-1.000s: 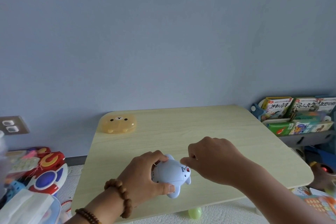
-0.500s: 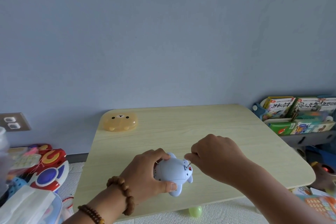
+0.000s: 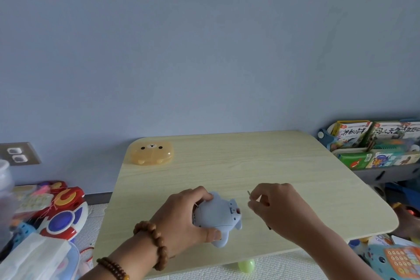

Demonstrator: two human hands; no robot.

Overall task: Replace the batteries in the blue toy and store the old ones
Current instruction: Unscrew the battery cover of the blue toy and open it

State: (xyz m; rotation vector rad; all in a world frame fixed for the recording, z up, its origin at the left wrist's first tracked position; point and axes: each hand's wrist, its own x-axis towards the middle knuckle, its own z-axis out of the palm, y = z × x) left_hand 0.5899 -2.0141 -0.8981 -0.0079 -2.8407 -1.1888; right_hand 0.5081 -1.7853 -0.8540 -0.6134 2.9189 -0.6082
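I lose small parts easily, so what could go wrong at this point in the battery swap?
The right hand pinches a thin metal tool just off the blue toy; a screw lifted out could drop and roll off the table. The toy sits near the table's front edge, steadied only by the left hand, so a slip might push it over. The bear-faced yellow case lies far away, still shut.
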